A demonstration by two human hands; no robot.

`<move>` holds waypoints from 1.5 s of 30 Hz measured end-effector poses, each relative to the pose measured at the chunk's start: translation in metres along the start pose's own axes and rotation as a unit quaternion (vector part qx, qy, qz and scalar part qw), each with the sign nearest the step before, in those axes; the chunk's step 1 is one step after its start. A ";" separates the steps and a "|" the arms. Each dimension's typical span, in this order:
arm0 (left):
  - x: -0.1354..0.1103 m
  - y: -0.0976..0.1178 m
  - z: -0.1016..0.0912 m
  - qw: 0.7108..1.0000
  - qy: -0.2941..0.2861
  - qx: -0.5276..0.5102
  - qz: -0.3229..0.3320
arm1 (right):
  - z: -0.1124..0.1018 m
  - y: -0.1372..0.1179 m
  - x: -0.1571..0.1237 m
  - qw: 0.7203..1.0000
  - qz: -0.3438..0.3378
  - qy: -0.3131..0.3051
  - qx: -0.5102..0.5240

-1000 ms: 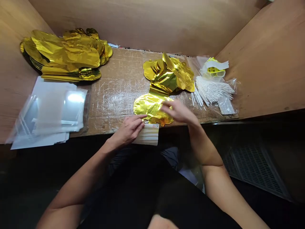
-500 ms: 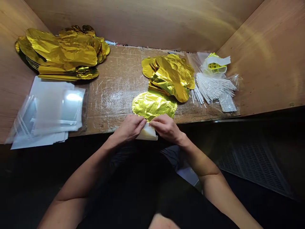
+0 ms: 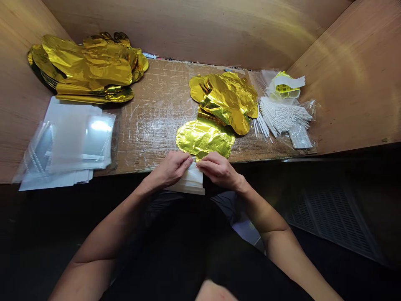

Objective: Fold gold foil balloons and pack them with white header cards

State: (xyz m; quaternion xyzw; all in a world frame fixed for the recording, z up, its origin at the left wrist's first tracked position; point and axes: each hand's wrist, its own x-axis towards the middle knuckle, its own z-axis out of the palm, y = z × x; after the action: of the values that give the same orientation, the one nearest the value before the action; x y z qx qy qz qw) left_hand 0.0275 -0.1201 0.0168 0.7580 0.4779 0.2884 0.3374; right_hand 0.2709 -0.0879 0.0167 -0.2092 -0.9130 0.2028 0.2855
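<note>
Both hands work close together at the bench edge: our left hand (image 3: 171, 170) and our right hand (image 3: 219, 169) grasp a folded white packet (image 3: 188, 183), its material unclear, and seem to pinch it so the layers stay put. It sits half over the edge, within easy reach of our fingers. Just above lies a gold foil balloon (image 3: 205, 138), touching our fingertips, with more foil balloons (image 3: 224, 98) bunched behind it. Along the wooden bench (image 3: 150, 133), we keep supplies apart: a gold foil pile (image 3: 87, 62) and clear plastic bags (image 3: 78, 144) on the left, and bagged white sticks (image 3: 282, 117) on the right.
</note>
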 end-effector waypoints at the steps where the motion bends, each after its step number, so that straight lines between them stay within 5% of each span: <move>1: 0.000 0.000 0.000 1.000 0.001 -0.001 -0.004 | 0.000 -0.001 0.000 1.000 0.004 -0.004 0.016; 5: -0.002 -0.002 0.000 1.000 -0.001 0.022 0.002 | 0.001 -0.006 0.002 0.988 0.102 0.005 0.116; 10: -0.006 -0.002 0.002 0.998 -0.007 0.057 0.015 | -0.002 -0.009 0.005 0.937 0.254 -0.028 0.238; 21: -0.008 -0.001 0.010 0.996 -0.009 0.090 0.011 | -0.008 -0.012 0.005 0.946 0.231 -0.056 0.220; 30: -0.007 -0.001 0.006 0.998 0.023 0.044 -0.042 | 0.006 -0.008 -0.003 0.997 0.076 0.007 -0.001; 34: -0.016 -0.013 0.027 0.984 0.048 0.165 0.044 | -0.007 0.011 0.006 0.979 0.182 0.074 0.051; 37: -0.024 -0.021 0.049 0.967 0.013 0.210 0.146 | -0.011 0.029 0.022 0.960 0.268 -0.014 0.081; 41: -0.028 -0.025 0.064 0.955 -0.019 0.247 0.163 | -0.002 0.039 0.038 0.948 0.273 -0.157 -0.053; 45: -0.029 -0.025 0.064 0.956 -0.014 0.249 0.157 | -0.003 0.043 0.033 0.922 0.274 -0.141 -0.236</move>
State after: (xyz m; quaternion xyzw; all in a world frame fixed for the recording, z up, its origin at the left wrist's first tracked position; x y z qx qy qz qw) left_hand 0.0517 -0.1539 -0.0449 0.8874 0.4047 0.1994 0.0953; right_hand 0.2591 -0.0351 0.0125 -0.4815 -0.8724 0.0787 0.0298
